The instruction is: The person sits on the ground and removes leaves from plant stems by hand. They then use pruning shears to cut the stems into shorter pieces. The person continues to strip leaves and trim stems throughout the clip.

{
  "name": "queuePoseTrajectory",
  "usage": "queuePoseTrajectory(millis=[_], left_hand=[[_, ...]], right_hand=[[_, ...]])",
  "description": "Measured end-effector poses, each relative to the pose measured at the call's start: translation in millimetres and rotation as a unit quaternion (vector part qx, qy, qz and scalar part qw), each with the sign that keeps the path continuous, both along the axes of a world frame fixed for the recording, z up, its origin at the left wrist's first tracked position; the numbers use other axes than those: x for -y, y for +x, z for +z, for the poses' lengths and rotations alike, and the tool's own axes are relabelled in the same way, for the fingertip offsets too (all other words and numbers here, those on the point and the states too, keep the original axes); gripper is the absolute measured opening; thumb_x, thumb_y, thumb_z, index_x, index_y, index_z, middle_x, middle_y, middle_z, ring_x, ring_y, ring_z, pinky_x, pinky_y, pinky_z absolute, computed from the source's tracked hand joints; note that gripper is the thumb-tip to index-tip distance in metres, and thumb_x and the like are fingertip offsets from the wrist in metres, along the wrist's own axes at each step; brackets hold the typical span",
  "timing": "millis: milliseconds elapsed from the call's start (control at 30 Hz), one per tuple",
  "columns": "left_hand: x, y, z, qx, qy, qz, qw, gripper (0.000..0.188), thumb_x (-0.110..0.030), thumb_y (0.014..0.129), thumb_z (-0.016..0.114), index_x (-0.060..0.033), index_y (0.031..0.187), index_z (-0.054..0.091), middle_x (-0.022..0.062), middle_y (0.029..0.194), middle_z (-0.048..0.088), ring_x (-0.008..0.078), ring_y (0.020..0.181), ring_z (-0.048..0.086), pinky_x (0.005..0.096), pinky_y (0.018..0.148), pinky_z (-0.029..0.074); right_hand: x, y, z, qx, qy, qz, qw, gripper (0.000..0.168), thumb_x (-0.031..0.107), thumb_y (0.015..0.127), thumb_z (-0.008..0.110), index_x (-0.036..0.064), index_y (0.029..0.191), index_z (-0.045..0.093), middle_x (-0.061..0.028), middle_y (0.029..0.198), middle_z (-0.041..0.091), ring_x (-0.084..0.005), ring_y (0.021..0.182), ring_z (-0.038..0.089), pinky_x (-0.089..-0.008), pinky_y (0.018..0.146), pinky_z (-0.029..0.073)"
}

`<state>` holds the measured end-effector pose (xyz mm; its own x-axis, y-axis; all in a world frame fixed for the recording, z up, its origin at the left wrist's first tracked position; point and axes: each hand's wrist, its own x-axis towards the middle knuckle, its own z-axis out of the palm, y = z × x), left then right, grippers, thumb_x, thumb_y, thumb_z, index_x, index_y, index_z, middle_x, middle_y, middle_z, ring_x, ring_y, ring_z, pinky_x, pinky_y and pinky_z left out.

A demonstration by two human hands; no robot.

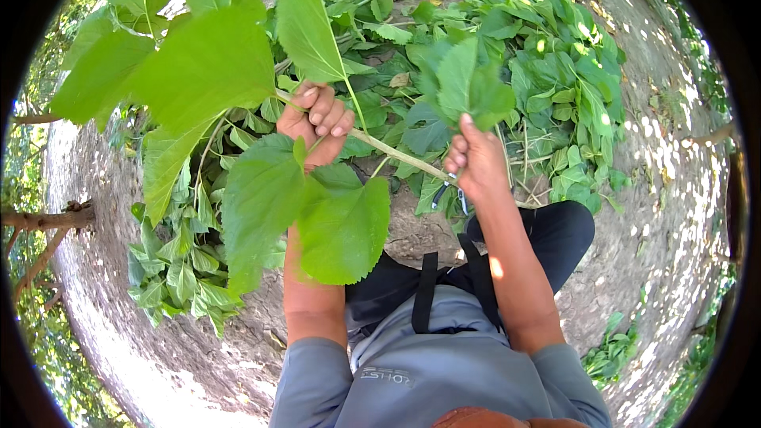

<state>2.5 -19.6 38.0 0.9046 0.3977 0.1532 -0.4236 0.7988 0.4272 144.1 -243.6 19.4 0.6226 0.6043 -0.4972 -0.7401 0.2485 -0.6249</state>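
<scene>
My left hand [315, 122] is closed around a pale leafy branch [398, 153] that slants across the view. Large green leaves [205, 65] grow from the branch on both sides of this hand. Near the branch's lower right end, my right hand [478, 160] grips a small bunch of green leaves [467, 80] by the stems; the bunch is partly blurred. Whether this hand also touches the branch cannot be told. Just below it, the blue and dark handles of a tool [462, 201], probably pruning shears, show partly; the rest is hidden.
A big heap of cut leaves [559, 80] lies on the dry soil ahead and to the right. Another leafy pile [184, 276] is at the left. A small clump of leaves [615, 348] lies at lower right. A tree branch [50, 219] juts in from the left edge.
</scene>
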Motion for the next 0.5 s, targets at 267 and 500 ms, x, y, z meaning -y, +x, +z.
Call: queuePoseTrajectory(millis=[267,500], left_hand=[[-4,3,-12,-0.036,-0.03,0.048,0.998,0.017,-0.013,0.093,0.048,-0.0049,0.103,0.059,-0.002,0.059,0.04,0.0104,0.048,0.038,0.0287,0.05,0.037],[0,6,-5,-0.05,-0.078,0.034,0.995,0.013,-0.012,0.091,0.051,-0.0059,0.098,0.06,-0.0023,0.057,0.042,0.0109,0.048,0.038,0.0294,0.052,0.037]], right_hand=[[-6,-34,58,0.346,-0.094,0.144,0.922,0.014,0.01,0.083,0.068,0.003,0.092,0.061,-0.0063,0.078,0.059,-0.0173,0.07,0.057,-0.0329,0.062,0.049],[-36,-82,40,0.8,-0.035,0.175,0.573,0.045,0.005,0.069,0.07,0.003,0.112,0.057,-0.0136,0.107,0.06,-0.0343,0.108,0.056,-0.0495,0.101,0.038]])
